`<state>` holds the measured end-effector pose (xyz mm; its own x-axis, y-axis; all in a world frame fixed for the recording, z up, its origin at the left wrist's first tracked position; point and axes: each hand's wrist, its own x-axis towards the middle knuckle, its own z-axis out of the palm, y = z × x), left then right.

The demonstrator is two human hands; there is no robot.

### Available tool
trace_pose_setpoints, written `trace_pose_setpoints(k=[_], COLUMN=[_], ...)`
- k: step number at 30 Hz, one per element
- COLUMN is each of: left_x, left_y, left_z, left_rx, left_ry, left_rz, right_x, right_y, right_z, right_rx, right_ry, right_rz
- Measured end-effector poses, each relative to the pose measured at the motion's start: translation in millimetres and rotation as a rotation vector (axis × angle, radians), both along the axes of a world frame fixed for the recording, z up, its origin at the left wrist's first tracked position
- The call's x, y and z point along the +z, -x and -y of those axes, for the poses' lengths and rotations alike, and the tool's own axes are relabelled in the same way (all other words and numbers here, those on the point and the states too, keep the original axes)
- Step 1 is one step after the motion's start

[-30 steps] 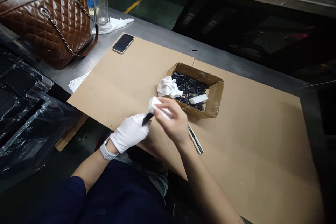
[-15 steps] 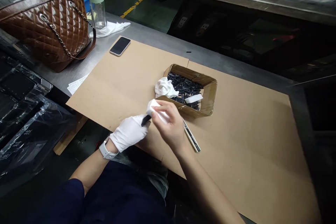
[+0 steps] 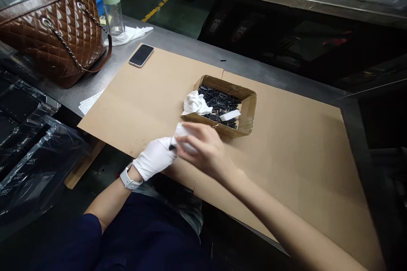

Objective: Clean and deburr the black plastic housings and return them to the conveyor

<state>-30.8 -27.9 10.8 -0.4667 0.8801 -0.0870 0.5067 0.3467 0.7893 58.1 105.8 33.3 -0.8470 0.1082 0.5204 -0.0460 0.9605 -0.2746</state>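
Note:
My left hand (image 3: 154, 157), in a white glove, grips a small black part (image 3: 172, 147) by one end. My bare right hand (image 3: 203, 149) presses a white cloth pad (image 3: 183, 133) onto the other end of that part. Both hands hover over the near edge of a brown cardboard sheet (image 3: 295, 152). Just beyond them stands an open cardboard box (image 3: 246, 112) filled with several black parts (image 3: 219, 103), a crumpled white cloth (image 3: 194, 102) and a white pad (image 3: 229, 114).
A brown quilted handbag (image 3: 54, 29) sits at the far left on the steel table (image 3: 178, 42), beside a bottle with a green cap (image 3: 112, 6), a white cloth (image 3: 130, 34) and a phone (image 3: 141, 55). Plastic-wrapped black trays (image 3: 28, 144) lie left of me.
My right hand has slid left and down over the part, so the cloth pad now covers more of it. The striped strip near my right wrist is now hidden behind my arm.

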Motion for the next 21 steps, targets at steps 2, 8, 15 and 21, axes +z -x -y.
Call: trace_pose_setpoints(k=[2,8,15,21], left_x=[3.5,10.4,1.3,-4.3], left_y=[-2,-4,2,3], left_z=[2,9,6,5], left_rx=[0.017,0.05,0.044,0.032], left_ry=[0.012,0.012,-0.007,-0.048], left_rz=[0.017,0.096,0.096,0.077], right_x=[-0.2,2.1,1.7,-0.6], right_y=[-1,-10,-10,-5], right_z=[-6,-34,-2,6], right_rx=[-0.043,-0.19,-0.004,0.085], right_ry=[-0.014,0.181,0.137,0.007], right_rz=[-0.003,-0.064,-0.072,-0.08])
